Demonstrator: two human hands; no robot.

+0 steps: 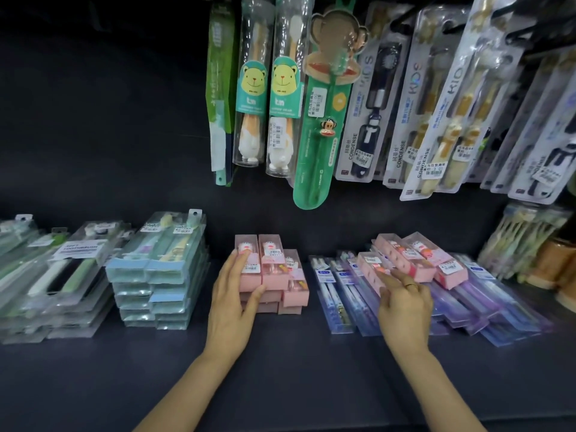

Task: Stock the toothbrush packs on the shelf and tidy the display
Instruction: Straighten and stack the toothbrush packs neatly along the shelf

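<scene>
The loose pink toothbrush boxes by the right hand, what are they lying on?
The three pink boxes lie askew on stacked blue and purple toothbrush packs. What those boxes cover cannot be seen.

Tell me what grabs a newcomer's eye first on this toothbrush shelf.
First, the two hands at centre: the left hand rests on the neat stack of pink toothbrush boxes, while the right hand touches a loose pink box lying askew on the purple toothbrush packs. Above, a green monkey toothbrush pack hangs among the other hanging packs, beside two lion-print tubes.
</scene>
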